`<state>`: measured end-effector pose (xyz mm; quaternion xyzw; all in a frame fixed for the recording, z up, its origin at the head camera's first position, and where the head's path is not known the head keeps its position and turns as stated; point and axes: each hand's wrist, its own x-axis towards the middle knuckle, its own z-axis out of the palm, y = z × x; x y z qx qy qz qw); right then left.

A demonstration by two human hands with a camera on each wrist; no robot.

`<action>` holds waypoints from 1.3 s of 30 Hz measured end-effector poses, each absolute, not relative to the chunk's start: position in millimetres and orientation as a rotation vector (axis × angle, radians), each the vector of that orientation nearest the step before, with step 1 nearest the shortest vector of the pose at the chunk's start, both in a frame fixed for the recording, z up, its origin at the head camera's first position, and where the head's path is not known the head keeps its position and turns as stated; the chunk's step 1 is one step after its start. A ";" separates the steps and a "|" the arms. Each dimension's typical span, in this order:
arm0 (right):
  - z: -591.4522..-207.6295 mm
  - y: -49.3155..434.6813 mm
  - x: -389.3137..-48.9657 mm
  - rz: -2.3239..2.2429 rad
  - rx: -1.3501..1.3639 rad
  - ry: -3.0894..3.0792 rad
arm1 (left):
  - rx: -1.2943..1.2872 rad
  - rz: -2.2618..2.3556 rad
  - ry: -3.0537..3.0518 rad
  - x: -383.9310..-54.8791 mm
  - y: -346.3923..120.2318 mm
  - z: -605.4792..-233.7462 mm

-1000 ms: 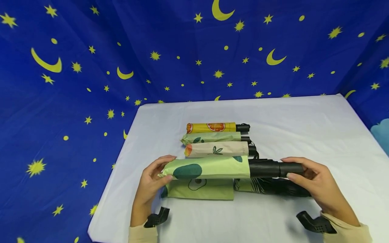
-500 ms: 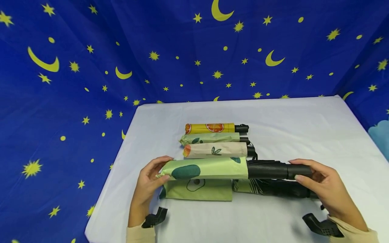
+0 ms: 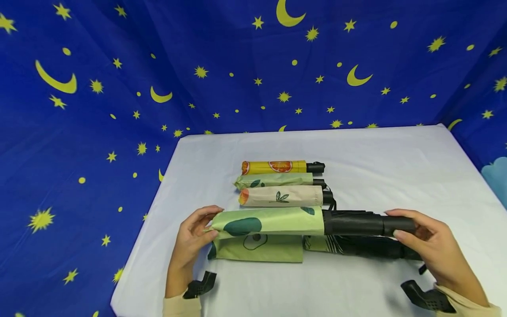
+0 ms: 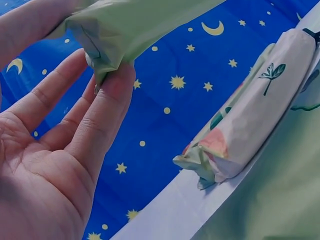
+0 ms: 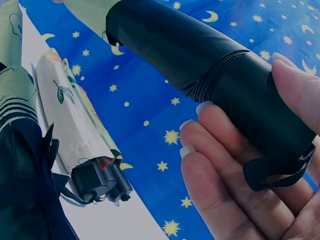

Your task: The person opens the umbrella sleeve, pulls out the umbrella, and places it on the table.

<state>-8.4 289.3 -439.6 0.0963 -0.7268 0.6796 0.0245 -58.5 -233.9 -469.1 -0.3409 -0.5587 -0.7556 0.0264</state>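
Note:
A black folded umbrella (image 3: 354,223) is held level above the table, its left part inside a light green sleeve (image 3: 285,222) with dark green patches. My left hand (image 3: 191,240) pinches the closed left end of that sleeve between thumb and fingers. At the other end, my right hand (image 3: 437,248) grips the black handle (image 5: 265,105), from which a wrist strap (image 5: 265,177) hangs. Folded black cloth shows between the sleeve's mouth and the handle. Below the held umbrella lie a flat green sleeve (image 3: 261,251) with an avocado print and another folded black umbrella (image 3: 366,246).
Behind the held umbrella, three sleeved umbrellas lie in a row: a cream one (image 3: 293,196), a pale green one (image 3: 285,179) and a yellow one (image 3: 259,167) with orange slices. They rest on a white-covered table (image 3: 376,163). A blue star-and-moon cloth (image 3: 237,53) hangs around it.
My right hand has moved to the right, drawing the black umbrella further out of the green sleeve. More black cloth shows. My left hand keeps its pinch on the sleeve's end.

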 end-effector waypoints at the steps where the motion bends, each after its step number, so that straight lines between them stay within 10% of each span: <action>1: -440.0 290.1 -8.1 2.113 0.304 -2.233 | -1.058 -2.336 -1.719 -58.5 -233.8 -468.8; 39: -458.9 324.2 -0.2 2.247 0.263 -2.000 | -0.860 -2.309 -1.564 -71.7 -245.2 -469.4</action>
